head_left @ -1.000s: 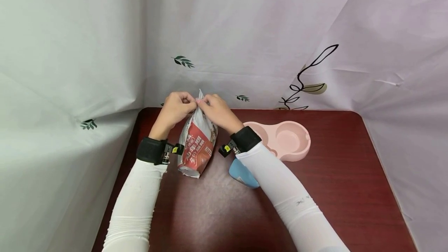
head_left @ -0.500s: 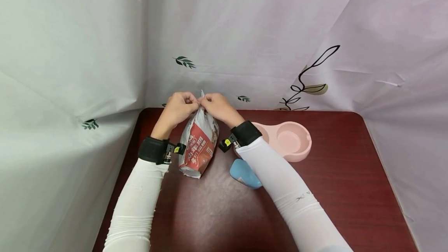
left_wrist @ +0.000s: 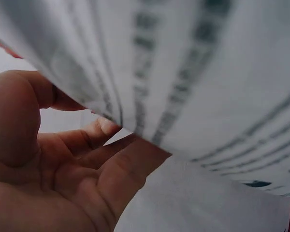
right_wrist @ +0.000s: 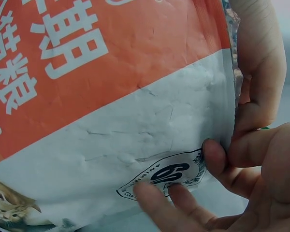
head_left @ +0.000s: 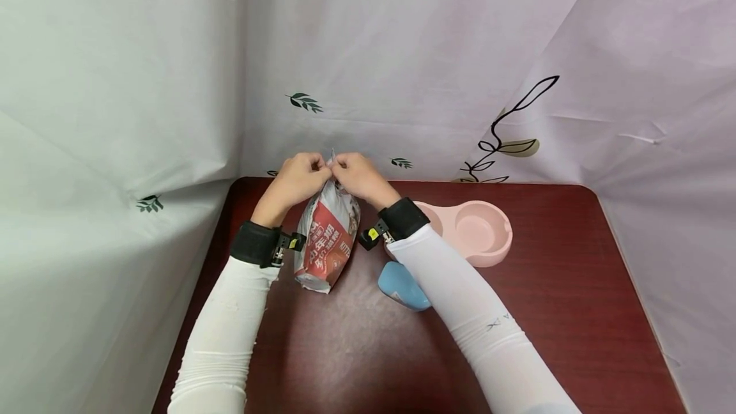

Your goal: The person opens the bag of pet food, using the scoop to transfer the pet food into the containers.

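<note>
A white and red bag of cat food (head_left: 326, 238) stands on the table, its narrow top edge upward. My left hand (head_left: 300, 177) pinches that top edge from the left. From the right, my right hand (head_left: 358, 177) pinches the same edge, close beside the left fingertips. In the left wrist view the printed back of the bag (left_wrist: 183, 87) covers part of the left hand (left_wrist: 72, 169). The right wrist view has the bag's front (right_wrist: 135, 121) with a kitten picture, and curled fingers of the right hand (right_wrist: 275, 179) at its edge.
Right of the bag lies a pink double pet bowl (head_left: 480, 232), partly behind the right forearm. A blue scoop-like object (head_left: 402, 286) sits nearer, also partly covered by that arm. Patterned cloth (head_left: 402, 82) hangs behind the dark red table (head_left: 563, 299).
Both hands stay at the bag's top edge with only slight finger movement. The whole scene shifts slightly right in the head view. Bag, bowl and blue object keep their places.
</note>
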`<state>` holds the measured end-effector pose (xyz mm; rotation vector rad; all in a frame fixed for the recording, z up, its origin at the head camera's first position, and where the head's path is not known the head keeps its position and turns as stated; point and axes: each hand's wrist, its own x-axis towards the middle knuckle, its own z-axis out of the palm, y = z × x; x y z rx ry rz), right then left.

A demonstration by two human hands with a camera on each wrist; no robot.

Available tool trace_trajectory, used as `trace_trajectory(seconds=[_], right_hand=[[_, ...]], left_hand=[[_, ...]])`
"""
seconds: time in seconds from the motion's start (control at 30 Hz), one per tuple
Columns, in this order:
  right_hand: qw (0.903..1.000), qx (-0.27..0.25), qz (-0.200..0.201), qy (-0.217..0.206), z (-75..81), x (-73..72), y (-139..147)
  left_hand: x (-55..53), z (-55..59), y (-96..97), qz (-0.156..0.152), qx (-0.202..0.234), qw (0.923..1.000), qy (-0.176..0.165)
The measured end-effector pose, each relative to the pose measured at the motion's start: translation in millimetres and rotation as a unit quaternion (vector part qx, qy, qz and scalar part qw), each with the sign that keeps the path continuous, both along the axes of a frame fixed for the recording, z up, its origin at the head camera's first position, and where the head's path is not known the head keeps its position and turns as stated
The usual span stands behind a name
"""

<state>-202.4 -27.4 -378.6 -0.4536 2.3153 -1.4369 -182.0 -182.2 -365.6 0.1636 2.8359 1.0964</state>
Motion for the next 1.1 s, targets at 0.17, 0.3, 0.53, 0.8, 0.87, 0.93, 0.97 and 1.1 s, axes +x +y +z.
trace_trajectory(seconds=[0.17, 0.3, 0.53, 0.8, 0.87, 0.93, 0.97, 1.1], right_hand=[[0.9974, -0.044, -0.011, -0.057, -0.6, 1.6, -1], [0.9943, -0.068, -0.024, -0.079, -2.8, 0.5, -2], [0.9847, -0.114, -0.049, -0.122, -8.5, -3.3, -4], [0.9781, -0.130, -0.072, -0.146, -10.5, -5.6, -5], [0.9789, -0.126, -0.074, -0.143, -10.8, -5.7, -5], [0.9798, -0.123, -0.076, -0.139, -11.2, -5.4, -5], [0.9802, -0.120, -0.078, -0.137, -11.4, -5.2, -5], [0.9800, -0.120, -0.082, -0.136, -12.2, -5.4, -5]], left_hand=[[-1.8, 0.8, 0.5, -0.022, -0.002, 0.9997, 0.006], [-2.0, 1.8, 2.4, -0.036, -0.006, 0.9993, 0.012], [-2.4, 0.7, 4.1, -0.036, -0.006, 0.9993, 0.012], [-3.5, -1.9, 4.1, -0.037, -0.005, 0.9993, 0.006], [-3.7, -2.4, 4.6, -0.038, -0.010, 0.9992, 0.008], [-4.2, -3.3, 5.1, -0.041, -0.014, 0.9990, 0.011], [-4.5, -3.7, 5.3, -0.041, -0.017, 0.9989, 0.014], [-4.4, -3.6, 6.3, -0.044, -0.030, 0.9985, 0.015]])
